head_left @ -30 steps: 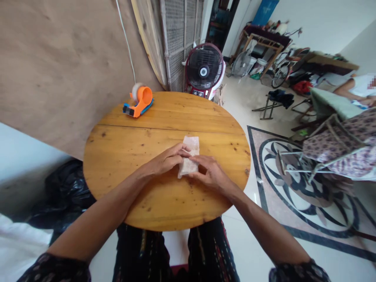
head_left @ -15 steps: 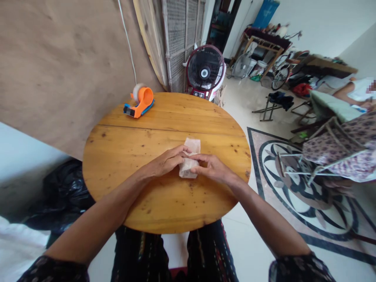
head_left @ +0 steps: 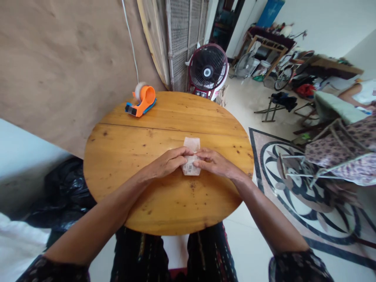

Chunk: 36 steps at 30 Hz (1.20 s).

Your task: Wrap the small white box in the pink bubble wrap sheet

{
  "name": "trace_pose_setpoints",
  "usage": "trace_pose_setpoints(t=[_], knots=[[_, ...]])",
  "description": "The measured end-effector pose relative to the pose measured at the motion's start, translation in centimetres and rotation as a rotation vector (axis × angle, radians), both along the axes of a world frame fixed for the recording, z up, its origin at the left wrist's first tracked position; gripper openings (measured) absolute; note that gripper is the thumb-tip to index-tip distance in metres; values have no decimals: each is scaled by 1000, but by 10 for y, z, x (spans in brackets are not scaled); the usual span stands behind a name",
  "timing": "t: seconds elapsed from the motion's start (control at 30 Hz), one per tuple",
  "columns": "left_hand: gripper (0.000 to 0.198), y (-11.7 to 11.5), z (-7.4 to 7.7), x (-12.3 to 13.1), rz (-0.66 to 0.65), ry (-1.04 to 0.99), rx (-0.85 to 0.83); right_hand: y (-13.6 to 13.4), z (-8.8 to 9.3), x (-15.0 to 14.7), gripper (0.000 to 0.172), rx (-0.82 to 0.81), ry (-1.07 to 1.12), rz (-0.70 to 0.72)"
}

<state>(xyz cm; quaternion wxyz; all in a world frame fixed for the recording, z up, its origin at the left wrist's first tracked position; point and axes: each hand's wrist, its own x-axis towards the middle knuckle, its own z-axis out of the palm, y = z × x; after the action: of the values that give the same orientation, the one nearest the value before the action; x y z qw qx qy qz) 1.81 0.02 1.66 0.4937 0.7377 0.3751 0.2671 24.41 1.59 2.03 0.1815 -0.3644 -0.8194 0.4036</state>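
A small pale packet (head_left: pixel 191 168) lies near the middle of the oval wooden table (head_left: pixel 141 145). It looks wrapped in a thin, see-through sheet, and dark print like a barcode shows on its near part. A flap of the wrapping stretches away from me at the far end. My left hand (head_left: pixel 170 160) grips the packet's left edge between thumb and fingers. From the other side, my right hand (head_left: pixel 214 161) pinches its right edge, fingertips close to those of my left. The fingers partly cover the packet's middle.
An orange and blue tape dispenser (head_left: pixel 142 102) with a roll of tape stands at the table's far left edge. Behind the table is a dark red fan (head_left: pixel 208 72). To the right are a folding stool (head_left: pixel 279 102) and a person's arm (head_left: pixel 351 94).
My fingers have pressed the packet flatter, and its printed face now shows. My right hand has opened out slightly over its right edge. The view has shifted a little.
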Motion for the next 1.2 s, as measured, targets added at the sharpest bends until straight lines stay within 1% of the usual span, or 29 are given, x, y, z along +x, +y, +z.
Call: trace_pose_setpoints(t=[0.1,0.17,0.23,0.33,0.37,0.43,0.5,0.6,0.63,0.7,0.83,0.9,0.93,1.03,1.07,1.2], knots=[[33,0,-1,1,32,45,88,2,1,-1,35,17,-21,17],[32,-1,1,1,67,59,110,4,3,-2,35,25,-38,38],[31,-1,2,0,75,20,34,6,4,-4,36,16,-47,52],[33,0,2,-1,17,-85,-145,8,7,-6,35,0,-53,52],[33,0,1,-2,2,-101,-173,9,8,-6,35,1,-53,56],[33,2,-2,-3,4,-85,-168,10,7,-6,35,7,-54,68],[29,3,-4,-3,31,-41,-125,9,4,-6,34,15,-43,31],[24,5,-6,-2,33,-25,-66,3,-3,-8,35,41,-23,-146],[23,6,-6,-2,32,-21,-43,-1,-4,-10,34,60,-28,-200],[22,6,-5,-3,32,9,7,-10,-5,-13,28,128,-72,-251],[23,8,-5,-4,20,93,114,-25,-1,-19,31,327,-200,-215],[24,8,-5,-4,-3,117,160,-30,2,-20,31,368,-230,-180],[25,8,-5,-4,-12,124,174,-32,2,-21,34,375,-241,-161],[26,8,-6,-4,-19,144,183,-38,0,-25,54,424,-305,-137],[26,8,-6,-4,-13,155,176,-39,-2,-26,55,455,-338,-147],[26,9,-5,-4,2,176,145,-41,-13,-33,39,555,-444,-227]])
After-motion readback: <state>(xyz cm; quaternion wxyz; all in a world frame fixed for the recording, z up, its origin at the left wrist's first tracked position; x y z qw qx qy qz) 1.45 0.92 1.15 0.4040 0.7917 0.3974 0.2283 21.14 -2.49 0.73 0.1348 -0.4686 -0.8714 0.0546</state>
